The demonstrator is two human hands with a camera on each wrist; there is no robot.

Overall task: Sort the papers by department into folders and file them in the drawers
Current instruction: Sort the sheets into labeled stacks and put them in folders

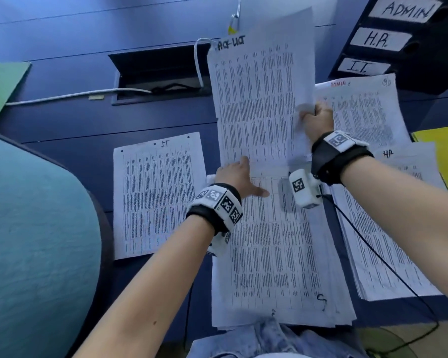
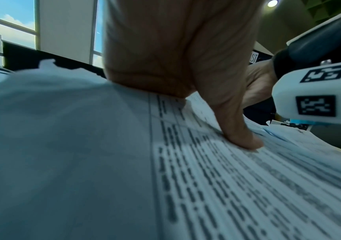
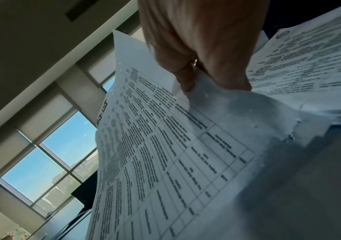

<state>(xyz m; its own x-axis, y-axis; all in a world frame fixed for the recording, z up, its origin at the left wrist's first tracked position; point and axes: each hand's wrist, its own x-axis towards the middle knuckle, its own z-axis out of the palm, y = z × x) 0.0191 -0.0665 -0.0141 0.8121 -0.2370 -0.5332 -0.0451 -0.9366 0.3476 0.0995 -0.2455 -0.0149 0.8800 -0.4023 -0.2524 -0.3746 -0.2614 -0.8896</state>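
Sorting under way at the counter [image 1: 62, 120].
Right hand [image 1: 317, 120] pinching lifted sheet [image 1: 259, 99]; left hand [image 1: 237, 177] flat, pressing the stack [image 1: 277, 267]. Next, probably: laying sheet on its department pile.

Printed rows on the main stack [image 1: 274, 254] are too blurred to read.

Cool bluish daylight from windows [image 3: 48, 164]; wrist views blurred up close, head view edges bowed
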